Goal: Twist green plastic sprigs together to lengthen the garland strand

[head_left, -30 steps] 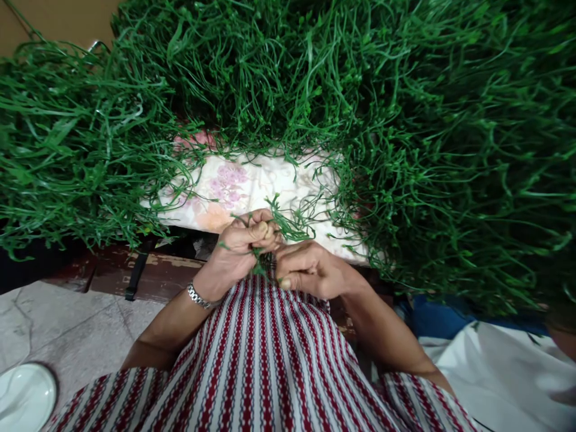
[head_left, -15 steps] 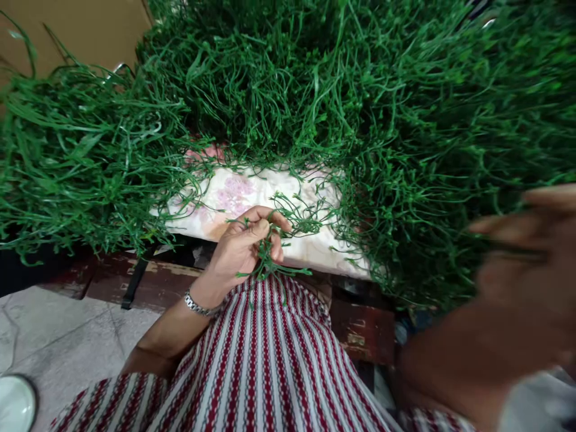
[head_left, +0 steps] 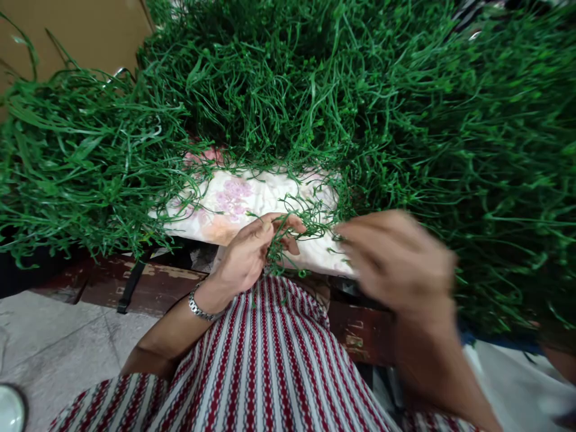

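Note:
My left hand (head_left: 252,252), with a metal watch on the wrist, is closed on a small bunch of thin green stems (head_left: 292,231) just above my lap. My right hand (head_left: 396,258) is blurred by motion to the right of that bunch, fingers reaching leftward toward it; I cannot tell if it holds anything. A huge heap of the same green stems (head_left: 315,102) surrounds both hands on the left, back and right. Under the heap lies a floral cloth (head_left: 234,201).
A dark wooden edge (head_left: 148,279) runs below the cloth. Grey stone floor (head_left: 58,336) lies at the left, with a white dish (head_left: 9,411) at the bottom left corner. My striped red and white garment (head_left: 270,366) fills the lower middle. White fabric shows at the lower right.
My right hand left the bunch, swung out to the right into the heap, and has come back leftward toward my left hand. My left hand kept its hold on the stems.

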`<state>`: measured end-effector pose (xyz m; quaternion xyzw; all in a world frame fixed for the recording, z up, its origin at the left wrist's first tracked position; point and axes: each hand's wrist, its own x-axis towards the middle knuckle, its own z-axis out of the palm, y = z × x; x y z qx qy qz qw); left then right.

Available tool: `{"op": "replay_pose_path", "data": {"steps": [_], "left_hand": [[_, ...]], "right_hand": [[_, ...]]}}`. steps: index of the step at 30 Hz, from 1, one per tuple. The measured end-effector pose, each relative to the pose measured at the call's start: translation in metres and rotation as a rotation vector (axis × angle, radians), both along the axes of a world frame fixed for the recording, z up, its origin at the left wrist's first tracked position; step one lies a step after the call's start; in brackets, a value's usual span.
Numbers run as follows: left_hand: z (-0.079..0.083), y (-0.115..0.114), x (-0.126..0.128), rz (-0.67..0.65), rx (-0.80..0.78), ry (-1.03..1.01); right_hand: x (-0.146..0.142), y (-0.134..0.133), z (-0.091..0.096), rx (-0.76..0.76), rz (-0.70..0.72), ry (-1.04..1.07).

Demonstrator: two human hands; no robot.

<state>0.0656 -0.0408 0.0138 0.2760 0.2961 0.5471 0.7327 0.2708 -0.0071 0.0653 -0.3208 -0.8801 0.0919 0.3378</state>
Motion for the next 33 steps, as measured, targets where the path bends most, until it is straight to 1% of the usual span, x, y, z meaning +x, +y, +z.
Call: {"op": "replay_pose_path", "data": {"steps": [1,2,4,6,9,12,16,18,20,22,25,28,30,33], "left_hand": [[0.001,0.0,0.002,0.012,-0.008,-0.004],[0.001,0.0,0.004,0.02,-0.016,-0.006],[0.002,0.001,0.007,0.025,-0.017,-0.006],[0.002,0.001,0.008,0.015,-0.011,-0.008],[0.0,-0.002,0.004,0.034,-0.029,-0.004],[-0.005,-0.006,-0.001,0.074,-0.066,0.063],[-0.011,-0.01,-0.002,0.042,-0.078,0.151],[-0.013,-0.01,-0.001,0.06,-0.064,0.178],[-0.016,-0.009,0.0,0.117,-0.03,0.228],[-0.017,-0.009,0.0,0.186,0.053,0.343],[-0.016,-0.01,-0.001,0.258,0.271,0.629],[-0.014,-0.01,-0.001,0.315,0.546,0.887],[-0.014,-0.01,0.001,0.358,0.702,1.011],[-0.016,-0.009,0.004,0.38,0.824,1.189]], "right_hand": [[-0.015,0.0,-0.013,0.041,0.085,-0.043],[-0.028,0.0,-0.025,0.062,0.14,-0.055],[-0.047,0.0,-0.045,0.106,0.145,-0.047],[-0.054,0.001,-0.057,0.113,0.104,0.031],[-0.051,0.002,-0.06,0.082,0.078,0.124],[-0.044,0.002,-0.06,0.104,0.077,0.166],[-0.043,0.001,-0.065,0.107,0.129,0.225],[-0.044,-0.001,-0.066,0.073,0.164,0.246],[-0.045,-0.004,-0.064,-0.025,0.191,0.279],[-0.044,-0.007,-0.061,-0.187,0.169,0.324],[-0.043,-0.011,-0.056,-0.48,0.088,0.403],[-0.042,-0.01,-0.052,-0.749,0.046,0.477],[-0.042,-0.008,-0.051,-0.87,0.054,0.519],[-0.042,-0.005,-0.052,-1.002,0.098,0.561]]}}
